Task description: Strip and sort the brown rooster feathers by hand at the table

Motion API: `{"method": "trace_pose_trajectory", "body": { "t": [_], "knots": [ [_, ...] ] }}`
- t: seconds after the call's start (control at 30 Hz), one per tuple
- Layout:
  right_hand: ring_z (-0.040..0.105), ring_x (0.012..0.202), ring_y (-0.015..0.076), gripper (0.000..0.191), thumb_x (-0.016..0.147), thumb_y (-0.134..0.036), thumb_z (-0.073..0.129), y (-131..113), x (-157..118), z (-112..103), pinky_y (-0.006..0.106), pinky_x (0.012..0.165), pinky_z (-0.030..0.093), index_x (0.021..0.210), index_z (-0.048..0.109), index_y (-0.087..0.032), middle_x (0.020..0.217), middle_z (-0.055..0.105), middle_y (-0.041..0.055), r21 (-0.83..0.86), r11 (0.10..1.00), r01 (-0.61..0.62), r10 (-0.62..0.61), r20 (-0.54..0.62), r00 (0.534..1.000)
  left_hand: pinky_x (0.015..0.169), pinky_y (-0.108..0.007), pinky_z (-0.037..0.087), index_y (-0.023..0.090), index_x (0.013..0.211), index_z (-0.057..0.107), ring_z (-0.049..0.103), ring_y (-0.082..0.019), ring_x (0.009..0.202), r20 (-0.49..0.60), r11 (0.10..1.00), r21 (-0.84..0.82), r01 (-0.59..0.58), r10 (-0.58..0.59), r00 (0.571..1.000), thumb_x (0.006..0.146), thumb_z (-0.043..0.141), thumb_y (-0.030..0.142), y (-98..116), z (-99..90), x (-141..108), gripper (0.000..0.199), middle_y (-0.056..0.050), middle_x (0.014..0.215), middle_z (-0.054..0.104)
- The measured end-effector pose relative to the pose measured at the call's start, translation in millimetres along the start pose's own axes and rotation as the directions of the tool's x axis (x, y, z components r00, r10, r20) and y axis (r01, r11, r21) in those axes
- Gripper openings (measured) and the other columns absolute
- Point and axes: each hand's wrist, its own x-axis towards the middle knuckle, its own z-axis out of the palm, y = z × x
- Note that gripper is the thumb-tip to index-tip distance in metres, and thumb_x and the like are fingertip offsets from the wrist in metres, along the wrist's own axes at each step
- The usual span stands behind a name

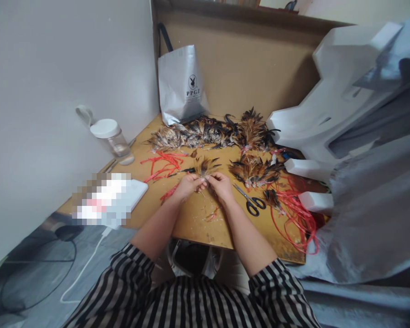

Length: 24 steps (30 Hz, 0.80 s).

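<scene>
A small bunch of brown and black feathers (205, 166) stands between my hands, its tips fanned out away from me. My left hand (188, 186) pinches the base of the bunch from the left, and my right hand (220, 186) pinches it from the right. The fingertips of both hands nearly meet there. Black-handled scissors (250, 200) lie partly open just right of my right hand. Red plastic strips (162, 165) lie beyond my left hand. A larger feather bundle (254, 171) rests beyond the scissors.
Feather piles (194, 133) line the back of the wooden table (198, 223), before a silver bag (181, 84). At left are a lidded clear jar (114, 141) and a blurred-out device (105, 198) with a white cable. Red strips (297, 214) and white foam pieces (316, 202) lie at right.
</scene>
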Motion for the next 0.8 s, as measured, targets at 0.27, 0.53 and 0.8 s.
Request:
{"method": "trace_pose_trajectory", "body": {
  "t": [0.27,0.53,0.8],
  "knots": [
    [0.032,0.040,0.0057,0.027,0.054,-0.038,0.070,-6,-3,0,0.021,0.042,0.025,0.058,0.054,-0.017,0.044,0.046,-0.0065,0.041,0.998,-0.044,0.044,0.009,0.999,0.046,-0.021,0.036,0.011,0.063,0.063,0.048,-0.007,0.043,0.030,0.999,0.050,-0.018,0.016,0.999,0.064,0.068,0.038,-1,-1.1,0,0.027,-0.003,0.052,0.058],
    [0.040,0.046,0.0081,0.025,0.062,-0.040,0.064,-2,0,-8,0.022,0.047,0.031,0.068,0.064,-0.015,0.054,0.056,-0.0021,-0.240,0.969,0.059,-0.040,0.085,0.996,0.045,-0.020,0.034,0.011,0.065,0.063,0.047,-0.007,0.042,-0.140,0.996,0.017,-0.083,0.084,0.987,0.066,0.065,0.036,-2,-10.5,6,0.026,-0.002,0.052,0.058],
    [0.048,0.053,0.0125,0.008,0.064,-0.024,0.059,-7,-17,-5,0.025,0.053,0.029,0.057,0.064,-0.021,0.057,0.060,0.0016,-0.810,0.467,0.356,-0.110,0.346,0.932,0.045,-0.018,0.033,0.011,0.064,0.061,0.047,-0.005,0.045,-0.232,0.987,-0.092,-0.129,0.104,0.967,0.064,0.067,0.036,1,-13.4,7,0.026,-0.002,0.054,0.058]
  ]
}}
